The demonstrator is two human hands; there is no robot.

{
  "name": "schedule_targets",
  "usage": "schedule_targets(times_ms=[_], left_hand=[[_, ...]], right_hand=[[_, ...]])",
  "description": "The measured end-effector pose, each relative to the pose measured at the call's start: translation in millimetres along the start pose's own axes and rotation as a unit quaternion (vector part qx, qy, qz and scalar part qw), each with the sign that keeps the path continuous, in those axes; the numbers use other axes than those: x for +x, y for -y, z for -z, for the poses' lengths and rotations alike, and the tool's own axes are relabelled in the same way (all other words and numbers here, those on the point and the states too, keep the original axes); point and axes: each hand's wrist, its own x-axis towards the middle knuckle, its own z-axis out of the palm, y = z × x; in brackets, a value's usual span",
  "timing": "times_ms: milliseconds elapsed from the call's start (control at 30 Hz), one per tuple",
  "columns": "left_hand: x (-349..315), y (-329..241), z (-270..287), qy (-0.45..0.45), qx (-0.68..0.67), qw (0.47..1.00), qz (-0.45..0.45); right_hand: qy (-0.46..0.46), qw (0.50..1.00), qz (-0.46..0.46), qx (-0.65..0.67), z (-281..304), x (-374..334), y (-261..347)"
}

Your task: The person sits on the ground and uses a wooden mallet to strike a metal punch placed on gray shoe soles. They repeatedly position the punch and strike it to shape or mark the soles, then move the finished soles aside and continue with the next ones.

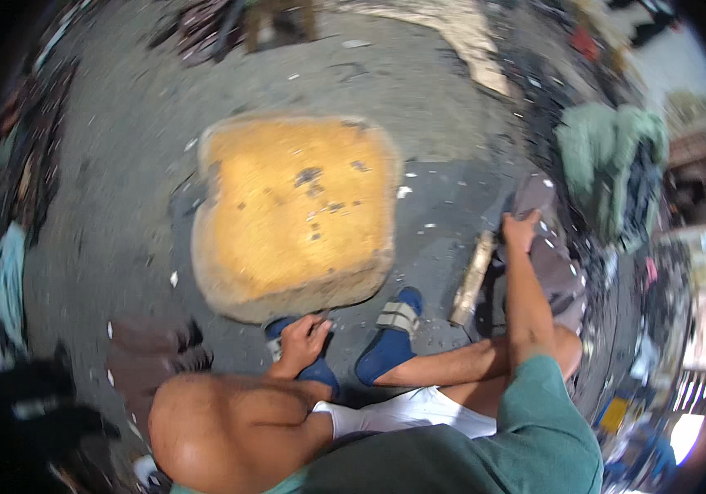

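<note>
At the right, my right hand (521,230) reaches out and closes on a dark brown flat piece (536,193) with a rounded end. More brown pieces with small white marks lie in a pile (555,267) beside that forearm. My left hand (302,339) is low beside my left foot, its fingers curled together; anything in them is too small and blurred to name. Just beyond my feet lies a thick slab (287,206) with a worn yellow top and scattered dark specks. A wooden stick or hammer-like bar (473,278) rests between my right foot and the pile.
Another group of brown pieces (151,354) lies left of my left knee. A green cloth bundle (612,169) stands past the right-hand pile. Dark scraps (36,148) line the left side, with a light blue cloth (9,284) among them. Wooden legs (283,20) stand at the far edge.
</note>
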Motion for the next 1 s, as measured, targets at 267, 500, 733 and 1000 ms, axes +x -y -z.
schedule_targets(times_ms=[267, 500, 733, 1000], left_hand=[[16.3, -15.5, 8.1, 0.077, -0.021, 0.996, 0.04], [1.2, -4.6, 2.7, 0.075, -0.025, 0.996, 0.028], [3.3, -4.1, 14.5, 0.065, -0.085, 0.994, 0.023], [-4.8, 2.5, 11.2, 0.032, -0.154, 0.987, 0.032]], right_hand=[[0.0, 0.953, 0.266, 0.145, -39.7, -77.6, 143.3], [0.603, 0.506, 0.601, 0.138, -40.7, -522.4, 236.9], [0.553, 0.477, 0.677, -0.095, -91.4, -686.2, 263.1], [0.572, 0.504, 0.647, -0.02, -73.6, -655.3, 273.7]])
